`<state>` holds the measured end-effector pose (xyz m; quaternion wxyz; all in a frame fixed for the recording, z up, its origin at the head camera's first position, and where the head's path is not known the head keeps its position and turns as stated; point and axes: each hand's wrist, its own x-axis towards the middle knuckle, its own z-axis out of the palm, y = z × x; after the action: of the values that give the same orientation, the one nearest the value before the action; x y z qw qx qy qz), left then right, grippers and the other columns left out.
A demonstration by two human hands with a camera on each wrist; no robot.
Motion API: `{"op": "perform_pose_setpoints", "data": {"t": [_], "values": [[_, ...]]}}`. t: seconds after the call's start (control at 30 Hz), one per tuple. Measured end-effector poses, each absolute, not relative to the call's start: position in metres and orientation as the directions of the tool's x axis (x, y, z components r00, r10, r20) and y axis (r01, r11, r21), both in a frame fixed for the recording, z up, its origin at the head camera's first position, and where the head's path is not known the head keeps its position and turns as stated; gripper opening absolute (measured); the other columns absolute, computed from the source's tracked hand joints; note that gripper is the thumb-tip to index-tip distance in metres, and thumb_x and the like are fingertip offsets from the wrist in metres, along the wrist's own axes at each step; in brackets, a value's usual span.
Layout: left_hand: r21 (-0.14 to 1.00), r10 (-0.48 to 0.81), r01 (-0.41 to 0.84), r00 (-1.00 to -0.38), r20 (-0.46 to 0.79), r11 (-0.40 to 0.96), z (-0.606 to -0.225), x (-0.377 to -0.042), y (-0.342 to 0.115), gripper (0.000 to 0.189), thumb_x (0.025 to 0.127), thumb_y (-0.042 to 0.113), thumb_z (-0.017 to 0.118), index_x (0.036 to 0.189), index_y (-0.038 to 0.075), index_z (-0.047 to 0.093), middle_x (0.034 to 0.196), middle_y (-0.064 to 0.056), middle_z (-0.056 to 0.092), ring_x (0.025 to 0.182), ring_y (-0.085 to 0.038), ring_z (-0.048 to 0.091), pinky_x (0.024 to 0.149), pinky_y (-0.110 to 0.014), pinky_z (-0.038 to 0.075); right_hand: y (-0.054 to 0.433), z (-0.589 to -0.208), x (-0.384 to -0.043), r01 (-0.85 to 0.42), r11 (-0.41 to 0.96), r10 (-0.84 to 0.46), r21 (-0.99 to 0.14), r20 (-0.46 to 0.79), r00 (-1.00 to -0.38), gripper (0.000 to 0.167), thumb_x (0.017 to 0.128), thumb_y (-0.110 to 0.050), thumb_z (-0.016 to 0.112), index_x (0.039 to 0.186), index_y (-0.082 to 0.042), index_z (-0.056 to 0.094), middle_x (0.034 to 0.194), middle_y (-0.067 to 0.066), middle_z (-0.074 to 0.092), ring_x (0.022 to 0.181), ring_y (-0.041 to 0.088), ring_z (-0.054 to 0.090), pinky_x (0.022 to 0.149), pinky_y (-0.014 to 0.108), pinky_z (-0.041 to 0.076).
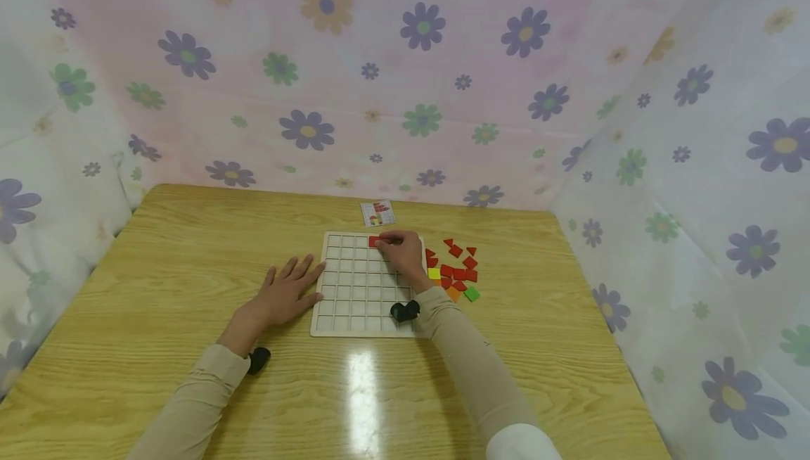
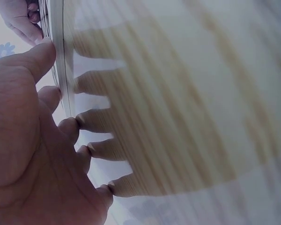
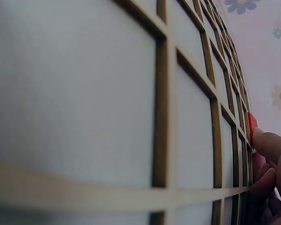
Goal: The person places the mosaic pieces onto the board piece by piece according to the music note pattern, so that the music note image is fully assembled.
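A pale wooden grid board [image 1: 350, 292] lies on the table. At its top row my right hand [image 1: 403, 254] pinches a red tile [image 1: 375, 241] between thumb and fingers; part of the tile is hidden. In the right wrist view, red [image 3: 252, 123] shows by the thumb at the grid's far end, with more red between thumb and fingers. My left hand [image 1: 283, 298] rests on the table with its fingers spread. Its thumb and a fingertip touch the board's left edge, as the left wrist view shows at the board's side [image 2: 61, 51].
Several loose red tiles [image 1: 460, 274] lie right of the board, with a yellow tile [image 1: 433, 273], a green tile [image 1: 472, 294] and some orange. A printed pattern card [image 1: 377, 213] lies behind the board. Flowered cloth [image 1: 380, 94] hangs around the wooden table [image 1: 190, 249].
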<state>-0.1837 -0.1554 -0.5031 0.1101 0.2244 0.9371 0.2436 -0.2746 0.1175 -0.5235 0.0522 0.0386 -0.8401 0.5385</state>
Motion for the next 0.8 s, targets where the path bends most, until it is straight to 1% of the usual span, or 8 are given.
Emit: {"op": "perform_pose_setpoints", "data": {"t": [0.13, 0.33, 0.47, 0.67, 0.8], "values": [[0.477, 0.468, 0.368, -0.877, -0.108, 0.798, -0.5032, -0.1838, -0.1533, 0.065, 0.107, 0.037, 0.052, 0.161, 0.009, 0.029, 0.168, -0.023, 0.017, 0.153, -0.051, 0.01, 0.116, -0.076, 0.004, 0.1177, -0.5225, -0.2738, -0.105, 0.415, -0.013, -0.904, 0.11, -0.994, 0.018, 0.094, -0.011, 0.075, 0.108, -0.001, 0.079, 0.101, 0.018, 0.075, 0.092, 0.031, 0.07, 0.083, 0.04, 0.058], [0.482, 0.469, 0.368, -0.877, -0.103, 0.795, -0.5017, -0.1823, -0.1534, 0.065, 0.107, 0.037, 0.053, 0.161, 0.008, 0.03, 0.167, -0.024, 0.018, 0.152, -0.052, 0.011, 0.115, -0.076, 0.005, 0.1172, -0.5202, -0.2718, -0.086, 0.408, -0.009, -0.909, 0.09, -0.996, 0.018, 0.095, -0.011, 0.074, 0.109, -0.001, 0.079, 0.102, 0.017, 0.075, 0.093, 0.029, 0.07, 0.08, 0.035, 0.057], [0.486, 0.47, 0.372, -0.878, -0.091, 0.79, -0.5, -0.1808, -0.1536, 0.065, 0.107, 0.036, 0.053, 0.16, 0.007, 0.032, 0.166, -0.026, 0.019, 0.152, -0.053, 0.012, 0.114, -0.077, 0.006, 0.1179, -0.5203, -0.2714, -0.095, 0.39, -0.022, -0.916, 0.094, -0.995, 0.018, 0.095, -0.01, 0.073, 0.109, 0.0, 0.079, 0.103, 0.017, 0.075, 0.093, 0.028, 0.069, 0.08, 0.034, 0.056], [0.484, 0.464, 0.367, -0.881, -0.092, 0.794, -0.501, -0.1811, -0.1529, 0.065, 0.107, 0.035, 0.053, 0.161, 0.008, 0.031, 0.167, -0.024, 0.018, 0.152, -0.052, 0.011, 0.115, -0.077, 0.005, 0.1197, -0.5183, -0.2685, -0.144, 0.368, -0.042, -0.919, 0.139, -0.989, 0.02, 0.094, -0.012, 0.074, 0.109, 0.001, 0.078, 0.095, 0.012, 0.076, 0.086, 0.021, 0.069, 0.075, 0.031, 0.056], [0.485, 0.461, 0.367, -0.883, -0.087, 0.794, -0.502, -0.1815, -0.1526, 0.065, 0.106, 0.034, 0.055, 0.161, 0.008, 0.03, 0.167, -0.024, 0.018, 0.152, -0.052, 0.011, 0.114, -0.077, 0.005, 0.1197, -0.5162, -0.2679, -0.135, 0.37, -0.04, -0.919, 0.129, -0.991, 0.021, 0.094, -0.01, 0.073, 0.111, 0.002, 0.077, 0.097, 0.015, 0.076, 0.089, 0.025, 0.07, 0.076, 0.031, 0.055]]}}
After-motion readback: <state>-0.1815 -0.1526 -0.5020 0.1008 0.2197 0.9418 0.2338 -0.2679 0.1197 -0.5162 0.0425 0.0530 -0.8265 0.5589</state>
